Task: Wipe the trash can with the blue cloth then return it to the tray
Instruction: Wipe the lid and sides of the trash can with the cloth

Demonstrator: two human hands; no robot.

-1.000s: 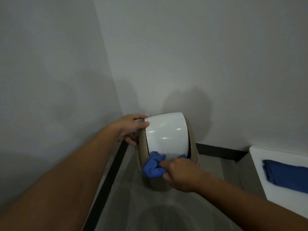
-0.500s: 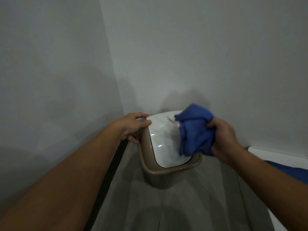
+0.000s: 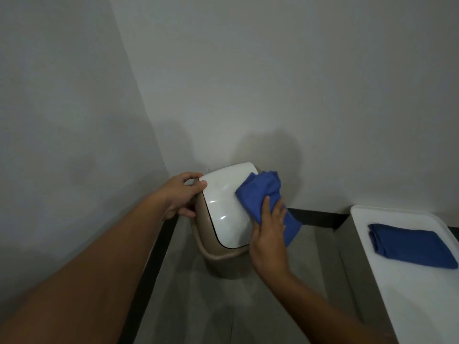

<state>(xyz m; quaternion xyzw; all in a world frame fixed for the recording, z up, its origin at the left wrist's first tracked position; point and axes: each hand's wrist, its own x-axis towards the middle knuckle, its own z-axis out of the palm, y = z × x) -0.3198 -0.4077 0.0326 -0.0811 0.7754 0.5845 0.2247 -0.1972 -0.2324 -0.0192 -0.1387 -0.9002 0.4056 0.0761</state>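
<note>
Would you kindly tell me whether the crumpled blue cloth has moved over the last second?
Yes. The crumpled blue cloth went from the white swing lid's near edge up to its far right side, held by the right hand.

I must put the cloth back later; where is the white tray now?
In the head view, the white tray lies at the right edge, right of the trash can, holding a folded blue cloth.

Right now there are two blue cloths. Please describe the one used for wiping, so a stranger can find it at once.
Start at the room corner, where a tan trash can with a white lid stands on the floor. The wiping cloth lies bunched on the lid's right side under the right hand. The other cloth lies folded flat, untouched, on the white tray at right.
</note>
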